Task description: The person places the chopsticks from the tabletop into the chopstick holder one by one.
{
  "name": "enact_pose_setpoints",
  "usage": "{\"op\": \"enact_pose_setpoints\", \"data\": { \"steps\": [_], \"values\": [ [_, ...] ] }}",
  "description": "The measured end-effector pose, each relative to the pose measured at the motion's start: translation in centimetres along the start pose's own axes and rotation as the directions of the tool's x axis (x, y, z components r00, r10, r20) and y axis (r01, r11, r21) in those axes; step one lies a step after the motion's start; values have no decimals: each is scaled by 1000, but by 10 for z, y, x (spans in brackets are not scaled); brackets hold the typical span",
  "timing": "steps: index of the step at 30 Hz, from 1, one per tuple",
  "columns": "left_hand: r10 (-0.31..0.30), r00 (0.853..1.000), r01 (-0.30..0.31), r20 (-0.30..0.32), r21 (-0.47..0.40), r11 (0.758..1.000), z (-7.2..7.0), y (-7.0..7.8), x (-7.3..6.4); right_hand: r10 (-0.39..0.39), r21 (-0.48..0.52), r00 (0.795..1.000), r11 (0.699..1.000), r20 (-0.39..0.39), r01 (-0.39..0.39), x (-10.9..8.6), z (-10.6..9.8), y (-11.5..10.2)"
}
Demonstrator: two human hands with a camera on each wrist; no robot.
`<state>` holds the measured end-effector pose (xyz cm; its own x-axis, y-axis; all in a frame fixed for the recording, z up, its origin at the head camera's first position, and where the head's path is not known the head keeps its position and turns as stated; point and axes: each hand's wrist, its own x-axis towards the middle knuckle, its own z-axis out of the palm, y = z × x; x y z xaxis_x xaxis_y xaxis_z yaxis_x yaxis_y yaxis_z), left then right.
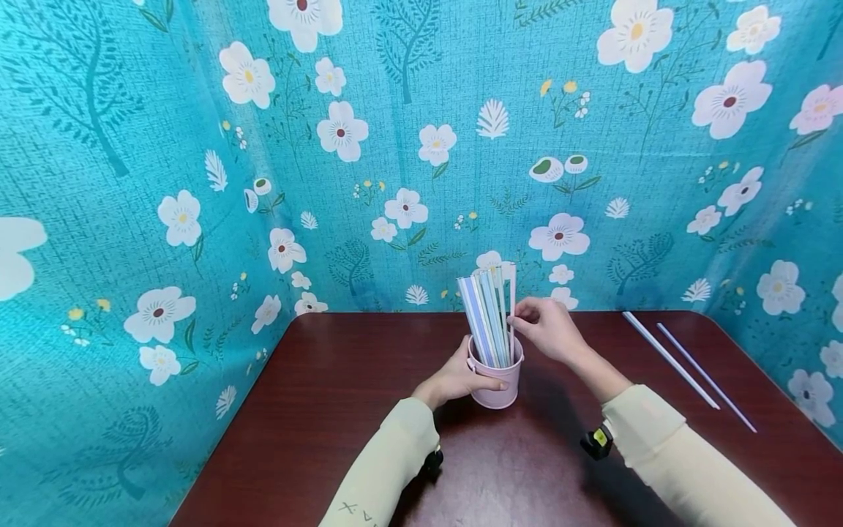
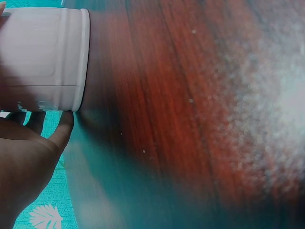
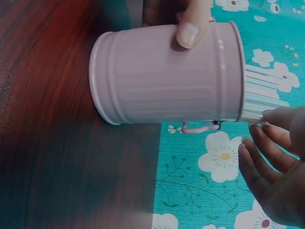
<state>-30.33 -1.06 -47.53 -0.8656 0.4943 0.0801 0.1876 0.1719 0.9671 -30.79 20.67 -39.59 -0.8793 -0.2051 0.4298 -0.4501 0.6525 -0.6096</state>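
A pink bucket [image 1: 495,397] stands on the table in the head view, holding a bundle of long narrow strips [image 1: 484,315] in white, blue, green and purple. My left hand [image 1: 456,377] grips it from the left, its thumb [image 3: 188,36] lying across the front wall. At the bundle's right edge, my right hand [image 1: 548,329] pinches a pale pink strip [image 1: 512,293], which stands in the bucket. The right wrist view has the thumb and index finger on that strip just above the rim; the other fingers are loosely bent. The strips' lower ends are hidden inside the bucket.
On the table's right side lie a white strip [image 1: 672,360] and a purple strip [image 1: 706,377], roughly side by side. The dark red-brown tabletop [image 1: 329,410] ends against a teal floral cloth [image 1: 408,183] at the back and sides.
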Motion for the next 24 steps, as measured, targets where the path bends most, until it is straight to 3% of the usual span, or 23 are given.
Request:
{"op": "enact_pose_setpoints", "data": {
  "steps": [15, 24],
  "values": [
    [-10, 1000, 10, 4, -17, 1000, 1, -3, 2, 7, -6, 999, 1000, 48, -7, -5, 9, 3],
    [-25, 1000, 25, -7, -17, 1000, 1, -2, 0, 20, -33, 997, 999, 70, -18, -7, -4, 9]
  ]
}}
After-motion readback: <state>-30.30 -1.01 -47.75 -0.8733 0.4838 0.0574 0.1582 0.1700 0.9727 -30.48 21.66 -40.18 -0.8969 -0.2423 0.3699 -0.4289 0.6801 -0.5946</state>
